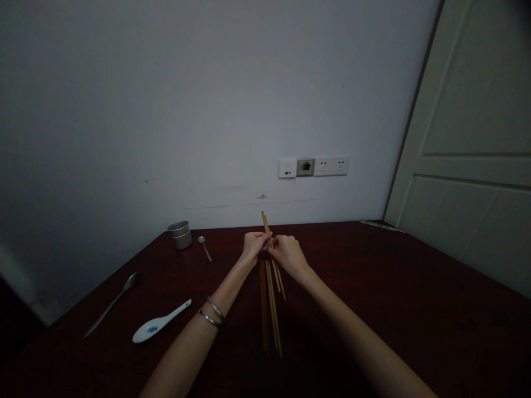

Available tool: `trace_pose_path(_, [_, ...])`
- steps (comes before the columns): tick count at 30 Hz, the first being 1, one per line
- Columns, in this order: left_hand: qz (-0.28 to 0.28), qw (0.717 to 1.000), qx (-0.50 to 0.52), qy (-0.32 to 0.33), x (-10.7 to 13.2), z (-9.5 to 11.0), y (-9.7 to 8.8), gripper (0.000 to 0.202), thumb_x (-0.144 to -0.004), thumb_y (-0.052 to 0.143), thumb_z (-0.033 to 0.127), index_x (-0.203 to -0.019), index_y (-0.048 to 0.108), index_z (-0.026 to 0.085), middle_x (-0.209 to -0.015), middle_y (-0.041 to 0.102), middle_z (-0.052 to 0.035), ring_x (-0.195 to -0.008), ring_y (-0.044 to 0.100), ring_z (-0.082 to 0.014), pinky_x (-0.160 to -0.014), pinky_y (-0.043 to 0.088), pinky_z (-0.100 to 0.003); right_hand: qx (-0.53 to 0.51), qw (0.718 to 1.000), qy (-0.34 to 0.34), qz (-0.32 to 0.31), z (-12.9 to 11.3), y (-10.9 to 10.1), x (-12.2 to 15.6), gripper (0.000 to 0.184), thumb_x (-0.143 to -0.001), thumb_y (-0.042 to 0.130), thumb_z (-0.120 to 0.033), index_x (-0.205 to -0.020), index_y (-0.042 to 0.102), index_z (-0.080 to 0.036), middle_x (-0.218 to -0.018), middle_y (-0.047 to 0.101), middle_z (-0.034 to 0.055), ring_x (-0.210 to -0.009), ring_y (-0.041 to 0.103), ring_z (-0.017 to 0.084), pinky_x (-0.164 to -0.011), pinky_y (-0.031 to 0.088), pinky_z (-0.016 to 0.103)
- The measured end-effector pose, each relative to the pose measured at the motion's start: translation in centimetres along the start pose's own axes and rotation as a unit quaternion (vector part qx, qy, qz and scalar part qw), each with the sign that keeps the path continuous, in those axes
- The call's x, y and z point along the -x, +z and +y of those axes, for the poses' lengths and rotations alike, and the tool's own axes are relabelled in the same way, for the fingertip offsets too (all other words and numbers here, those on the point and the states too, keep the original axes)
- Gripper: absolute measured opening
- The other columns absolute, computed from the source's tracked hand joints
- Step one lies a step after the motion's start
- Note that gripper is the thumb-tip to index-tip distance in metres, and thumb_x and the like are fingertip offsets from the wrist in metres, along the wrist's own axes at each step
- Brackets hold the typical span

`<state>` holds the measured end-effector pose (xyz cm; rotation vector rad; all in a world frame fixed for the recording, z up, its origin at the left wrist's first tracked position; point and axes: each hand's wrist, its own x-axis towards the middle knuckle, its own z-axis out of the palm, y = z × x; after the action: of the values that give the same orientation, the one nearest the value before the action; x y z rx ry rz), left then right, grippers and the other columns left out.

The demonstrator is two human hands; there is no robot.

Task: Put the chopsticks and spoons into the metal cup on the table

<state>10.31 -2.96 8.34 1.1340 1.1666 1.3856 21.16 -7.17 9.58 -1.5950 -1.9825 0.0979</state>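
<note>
Both of my hands meet over the middle of a dark red table (415, 309). My left hand (254, 245) and my right hand (287, 255) are closed on a bundle of wooden chopsticks (271, 309). The sticks run from between my fingers toward me, their near ends spread slightly. Their far tips poke up past my knuckles. Two thin bracelets sit on my left wrist.
To the left on the table lie a white ceramic spoon (160, 324), a long metal spoon (112, 303) and a small metal spoon (204, 246). A small metal cup (180, 235) stands by the wall. Wall sockets (313, 166) are above; a door (473, 149) stands at right.
</note>
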Motion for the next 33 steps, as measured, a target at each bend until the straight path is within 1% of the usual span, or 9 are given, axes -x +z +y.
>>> trace_pose_path(3, [-0.009,1.0,0.002,0.002,0.0,-0.2,0.1,0.023,-0.054,0.072,0.03,-0.055,0.063,0.008,-0.047,0.056,-0.0024,-0.039,0.045,-0.0056,-0.038,0.033,-0.016,0.04,0.999,0.015,-0.001,-0.1,-0.4,0.1,0.025,-0.077,0.05,-0.035,-0.085,0.064,-0.015,-0.085,0.065,0.0123,-0.08,0.061,0.021,-0.066,0.039,0.024])
trace_pose_path(7, [-0.029,0.998,0.046,-0.03,0.2,-0.2,0.4,0.023,-0.051,0.075,0.028,-0.055,0.062,0.009,-0.05,0.057,-0.0021,-0.041,0.046,-0.0052,-0.041,0.035,-0.016,0.05,0.999,0.009,0.011,0.1,-0.6,0.1,0.026,-0.078,0.048,-0.035,-0.084,0.064,-0.015,-0.083,0.065,0.0125,-0.08,0.061,0.022,-0.065,0.038,0.025])
trace_pose_path(13, [-0.054,0.989,0.105,-0.09,0.6,0.1,0.3,0.016,-0.055,0.074,0.02,-0.058,0.063,0.008,-0.057,0.061,-0.0039,-0.047,0.052,-0.0063,-0.049,0.043,-0.018,0.047,0.999,0.006,0.022,0.4,-0.3,0.0,0.026,-0.078,0.047,-0.032,-0.083,0.065,-0.015,-0.083,0.065,0.0135,-0.08,0.061,0.022,-0.066,0.038,0.025])
trace_pose_path(16, [-0.066,0.983,0.126,-0.112,0.7,0.3,0.2,0.012,-0.057,0.073,0.015,-0.062,0.065,0.008,-0.062,0.064,-0.0058,-0.053,0.056,-0.0081,-0.053,0.046,-0.018,0.039,0.999,0.002,0.018,0.5,-0.3,0.0,0.026,-0.078,0.046,-0.032,-0.082,0.065,-0.014,-0.082,0.065,0.0137,-0.08,0.062,0.021,-0.066,0.038,0.024])
trace_pose_path(21, [-0.077,0.979,0.146,-0.121,0.7,0.3,-0.1,0.011,-0.057,0.072,0.011,-0.066,0.066,0.007,-0.067,0.065,-0.0064,-0.06,0.059,-0.01,-0.06,0.048,-0.02,0.037,0.999,0.004,0.008,0.5,-0.5,-0.1,0.024,-0.077,0.048,-0.031,-0.08,0.065,-0.014,-0.081,0.066,0.0134,-0.078,0.062,0.021,-0.064,0.038,0.023])
trace_pose_path(27, [-0.088,0.985,0.105,-0.107,0.3,-0.3,-0.4,0.019,-0.051,0.076,0.017,-0.065,0.066,0.008,-0.071,0.066,-0.0076,-0.063,0.059,-0.0104,-0.064,0.048,-0.021,0.036,0.999,0.012,0.006,0.5,-0.6,-0.2,0.022,-0.072,0.052,-0.029,-0.078,0.065,-0.012,-0.08,0.066,0.0139,-0.078,0.063,0.022,-0.062,0.038,0.023])
trace_pose_path(30, [-0.103,0.987,0.076,-0.101,0.1,-0.6,-0.4,0.027,-0.047,0.078,0.023,-0.066,0.067,0.007,-0.072,0.065,-0.0083,-0.061,0.058,-0.0099,-0.062,0.047,-0.021,0.024,1.0,0.016,0.0,0.4,-0.7,-0.3,0.022,-0.071,0.053,-0.03,-0.076,0.065,-0.012,-0.079,0.066,0.0141,-0.077,0.063,0.022,-0.061,0.039,0.023])
trace_pose_path(33, [-0.117,0.987,0.058,-0.092,0.0,-0.8,-0.5,0.034,-0.047,0.077,0.031,-0.068,0.066,0.006,-0.07,0.065,-0.009,-0.059,0.057,-0.0098,-0.059,0.047,-0.022,0.008,0.999,0.031,-0.013,0.5,-0.7,-0.3,0.021,-0.068,0.056,-0.03,-0.075,0.065,-0.012,-0.079,0.067,0.0137,-0.077,0.063,0.022,-0.06,0.039,0.023])
